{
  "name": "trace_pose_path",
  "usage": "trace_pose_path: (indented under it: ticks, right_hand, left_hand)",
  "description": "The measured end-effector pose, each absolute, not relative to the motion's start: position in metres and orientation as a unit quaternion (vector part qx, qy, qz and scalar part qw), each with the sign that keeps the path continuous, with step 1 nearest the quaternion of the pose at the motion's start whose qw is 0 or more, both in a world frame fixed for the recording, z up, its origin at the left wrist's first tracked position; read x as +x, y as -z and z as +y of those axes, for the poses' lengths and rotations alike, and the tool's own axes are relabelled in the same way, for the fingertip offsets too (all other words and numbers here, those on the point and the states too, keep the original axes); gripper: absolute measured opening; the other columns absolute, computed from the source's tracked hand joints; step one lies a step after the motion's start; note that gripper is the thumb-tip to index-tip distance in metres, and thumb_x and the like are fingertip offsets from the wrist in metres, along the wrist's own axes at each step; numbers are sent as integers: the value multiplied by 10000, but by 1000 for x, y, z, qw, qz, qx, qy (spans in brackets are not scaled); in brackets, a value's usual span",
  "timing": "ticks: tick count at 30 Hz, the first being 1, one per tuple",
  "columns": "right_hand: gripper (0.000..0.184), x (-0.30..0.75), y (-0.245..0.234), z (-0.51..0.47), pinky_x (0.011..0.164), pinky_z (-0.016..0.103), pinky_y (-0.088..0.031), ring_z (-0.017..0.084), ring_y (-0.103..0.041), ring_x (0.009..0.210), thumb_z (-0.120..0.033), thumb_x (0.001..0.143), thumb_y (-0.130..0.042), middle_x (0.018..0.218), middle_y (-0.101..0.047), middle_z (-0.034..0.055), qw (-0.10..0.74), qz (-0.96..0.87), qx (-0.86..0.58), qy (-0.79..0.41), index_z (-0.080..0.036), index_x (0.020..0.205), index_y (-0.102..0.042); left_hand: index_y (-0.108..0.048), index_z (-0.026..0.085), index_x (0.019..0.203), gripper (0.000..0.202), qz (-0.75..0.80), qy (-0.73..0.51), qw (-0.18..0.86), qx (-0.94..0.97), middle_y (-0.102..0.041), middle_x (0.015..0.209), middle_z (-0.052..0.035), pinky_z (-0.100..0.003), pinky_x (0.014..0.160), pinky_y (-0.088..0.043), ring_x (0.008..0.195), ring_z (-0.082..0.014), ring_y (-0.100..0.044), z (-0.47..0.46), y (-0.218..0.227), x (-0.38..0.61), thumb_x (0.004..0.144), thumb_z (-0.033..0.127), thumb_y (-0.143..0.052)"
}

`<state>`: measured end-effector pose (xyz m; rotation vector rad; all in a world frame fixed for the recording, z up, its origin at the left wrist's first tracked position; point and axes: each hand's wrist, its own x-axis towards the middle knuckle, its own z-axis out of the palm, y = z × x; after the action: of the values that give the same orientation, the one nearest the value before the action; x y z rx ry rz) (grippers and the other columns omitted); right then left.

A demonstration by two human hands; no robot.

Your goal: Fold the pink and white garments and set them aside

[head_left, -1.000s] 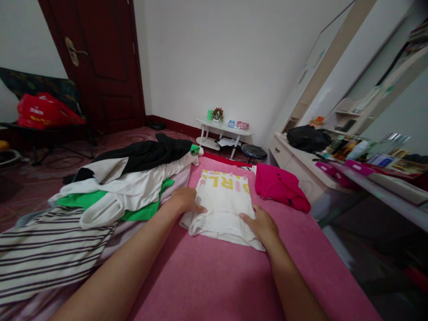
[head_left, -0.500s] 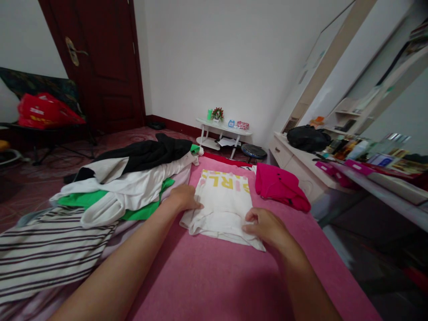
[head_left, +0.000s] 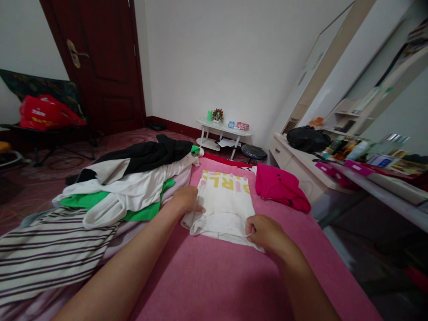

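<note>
A white shirt [head_left: 224, 207] with yellow and pink lettering lies folded into a rough rectangle on the pink bed cover [head_left: 203, 281]. At its left edge is my left hand [head_left: 186, 200], closed on the cloth with the thumb on top and the other fingers mostly hidden. My right hand [head_left: 265, 231] pinches the lower right part of the shirt between curled fingers and thumb. The near hem is layered and slightly wrinkled. Right of the shirt rests a folded magenta garment [head_left: 281, 187], untouched by either hand.
Loose clothes pile up on the left: a black garment [head_left: 143, 156], a white one [head_left: 143, 185], a green one [head_left: 143, 214] and a striped one [head_left: 56, 249]. A dresser [head_left: 290, 162] stands right; a small white table [head_left: 224, 127] stands beyond the bed.
My right hand has moved slightly down, and its fingers have closed more tightly on the shirt's lower right part. My left hand stays at the left edge, nearly unmoved.
</note>
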<state>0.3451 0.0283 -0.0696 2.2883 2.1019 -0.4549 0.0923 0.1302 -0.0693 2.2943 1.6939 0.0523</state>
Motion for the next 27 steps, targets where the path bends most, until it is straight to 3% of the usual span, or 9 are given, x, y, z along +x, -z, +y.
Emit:
trace_pose_path:
  ticks: [7,16,24,27]
  right_hand:
    - [199,346,68,30,534,216,-264,108,-564,604,-89,581,-665,663,-661,-31,9,658,733,171,-232,715,-700]
    - [199,338,45,22,550,218,-283,123,-575,653,-119,640,-591,708,-680,-1,-1,704,694,153,-230,735,-725]
    - [212,324,43,15,532,212,-284,110,-557,595,-99,630,-591,652,-666,-15,-19,720,674,168,-226,732,-726]
    - [144,327,49,18,527,218,-300,121,-571,598,-156,664,-603,649,-665,-13,-32,723,662,192,-225,708,-722]
  left_hand:
    - [-715,168,692,244,564,3,166,809,-711,723,-112,-260,629,-439,743,-239,-656,130,72,94,611,397,-738]
    - [-702,179,638,210,563,-37,178,806,-663,604,-38,-231,541,-353,605,-162,-589,141,56,73,666,383,-659]
    - [-700,209,709,175,568,-68,164,804,-708,735,-19,-224,577,-369,694,-166,-609,142,48,65,649,372,-672]
    - [-706,212,725,183,577,-41,153,801,-716,785,-38,-237,596,-394,747,-195,-636,141,50,65,639,372,-684]
